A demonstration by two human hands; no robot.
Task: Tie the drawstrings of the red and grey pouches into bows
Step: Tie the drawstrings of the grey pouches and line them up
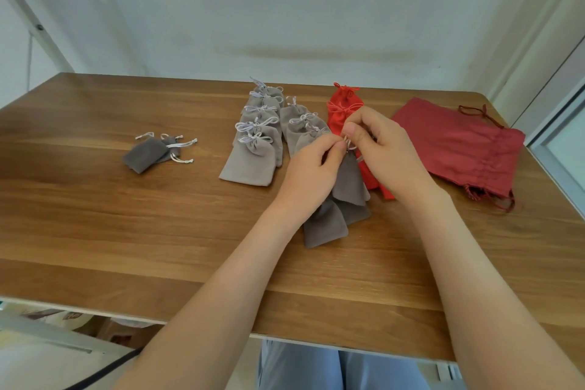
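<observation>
- Wooden table (pixel 126 231) is filling most of the frame and carrying everything.
- Large dark red pouch (pixel 459 149) is lying flat at the right of the frame with cords trailing at both ends. Can't tell if it's tied.
- Light grey pouches (pixel 250 165) are sitting in two overlapping columns at upper centre, with white bows showing. I'm judging these done.
- Left hand (pixel 311 174) and right hand (pixel 389 152) are meeting at centre frame. Each is pinching the same cord between thumb and forefinger, with the other fingers curled in.
- Bright red pouches (pixel 338 117) are lying just behind the right hand, partly hidden, with bows showing at the top.
- Dark grey pouch (pixel 349 182) is the one being worked. Its neck is up at the fingertips and its body is lying over the lower dark grey pouches (pixel 324 225) at centre.
- Left pair (pixel 145 155) of dark grey pouches is sitting at mid-left with cords splayed loose, so not tied yet.
- White drawstring (pixel 349 145) is running between the two pinches.
- Handling call: the pouch looks light, soft and floppy, so it's giving no resistance to pull against. The cord looks thin and likely slippery. Best hold is on the cord itself close to the gathered neck, keeping tension on both loops while cinching.
</observation>
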